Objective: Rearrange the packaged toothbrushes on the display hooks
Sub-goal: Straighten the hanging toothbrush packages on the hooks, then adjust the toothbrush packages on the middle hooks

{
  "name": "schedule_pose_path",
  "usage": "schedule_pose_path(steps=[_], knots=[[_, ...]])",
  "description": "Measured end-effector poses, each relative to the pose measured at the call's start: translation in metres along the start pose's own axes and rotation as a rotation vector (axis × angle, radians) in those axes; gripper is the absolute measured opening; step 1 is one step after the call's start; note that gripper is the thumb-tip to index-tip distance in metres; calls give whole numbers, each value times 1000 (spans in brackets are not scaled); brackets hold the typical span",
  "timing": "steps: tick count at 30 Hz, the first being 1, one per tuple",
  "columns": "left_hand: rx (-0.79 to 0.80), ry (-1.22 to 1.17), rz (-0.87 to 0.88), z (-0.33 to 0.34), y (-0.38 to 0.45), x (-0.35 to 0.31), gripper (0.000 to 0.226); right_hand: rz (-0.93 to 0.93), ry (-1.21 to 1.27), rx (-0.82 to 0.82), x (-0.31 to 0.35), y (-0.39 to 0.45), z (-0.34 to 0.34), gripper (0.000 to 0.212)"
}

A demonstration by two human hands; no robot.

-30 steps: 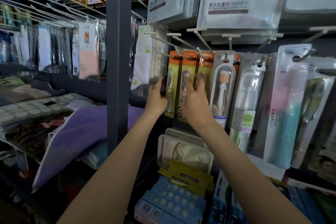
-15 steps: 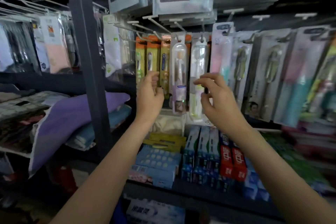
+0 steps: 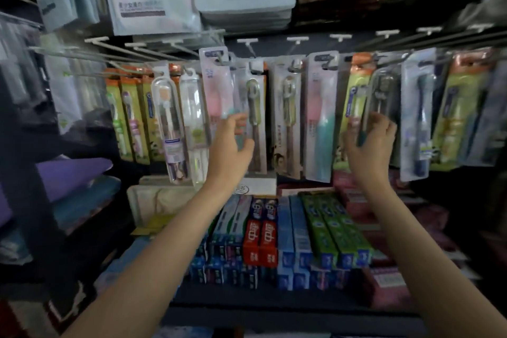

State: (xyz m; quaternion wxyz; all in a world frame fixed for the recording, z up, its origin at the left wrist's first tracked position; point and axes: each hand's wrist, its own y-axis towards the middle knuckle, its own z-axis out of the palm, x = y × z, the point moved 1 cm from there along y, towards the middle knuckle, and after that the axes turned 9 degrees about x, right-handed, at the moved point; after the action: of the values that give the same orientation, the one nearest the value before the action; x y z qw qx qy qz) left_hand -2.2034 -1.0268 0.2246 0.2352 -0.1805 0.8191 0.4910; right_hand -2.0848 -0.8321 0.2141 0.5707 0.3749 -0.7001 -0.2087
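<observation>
Head view: a row of packaged toothbrushes (image 3: pixel 285 118) hangs from the display hooks (image 3: pixel 248 44), each brush sealed upright in a clear blister on a card. Below the hooks, a shelf (image 3: pixel 274 302) carries toothpaste boxes (image 3: pixel 290 239) lying packed side by side, red, blue and green. The left hand (image 3: pixel 229 145) reaches up under the hooks, fingers and thumb curled round the lower part of the pink-and-teal toothbrush pack (image 3: pixel 218 96). Right of it along the same row, the right hand (image 3: pixel 369 145) curls its fingers round the lower edge of a dark-bristled toothbrush pack (image 3: pixel 381 90). Both packs hang from their hooks. Edges are blurred.
</observation>
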Motion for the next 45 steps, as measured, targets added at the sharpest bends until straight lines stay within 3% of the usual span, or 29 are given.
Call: schedule_pose_path(steps=[6,14,18,23,28,33,37,39,45], knots=[[61,128,142,70,6,-21,44,35,124,316,-35,13,0,66],[-109,169,183,111,7,-20,45,-240,106,307,-50,23,-35,53],[-173,159,177,118,8,-22,47,-319,-4,393,-55,28,-51,54],[-175,50,172,110,8,-26,40,-275,341,540,-61,6,-53,48],[-216,-58,150,77,-5,-28,31,-394,287,688,-32,-26,-28,49],[-336,-264,-31,12,-17,0,19,-498,233,767,27,-41,15,60],[-396,-347,-97,-43,-30,28,7,-514,285,879,77,-64,68,56],[-404,-360,-122,-70,-34,43,17,-533,323,899,103,-76,98,53],[-555,-427,-276,-148,-26,96,27,-332,479,1091,167,-99,177,49]])
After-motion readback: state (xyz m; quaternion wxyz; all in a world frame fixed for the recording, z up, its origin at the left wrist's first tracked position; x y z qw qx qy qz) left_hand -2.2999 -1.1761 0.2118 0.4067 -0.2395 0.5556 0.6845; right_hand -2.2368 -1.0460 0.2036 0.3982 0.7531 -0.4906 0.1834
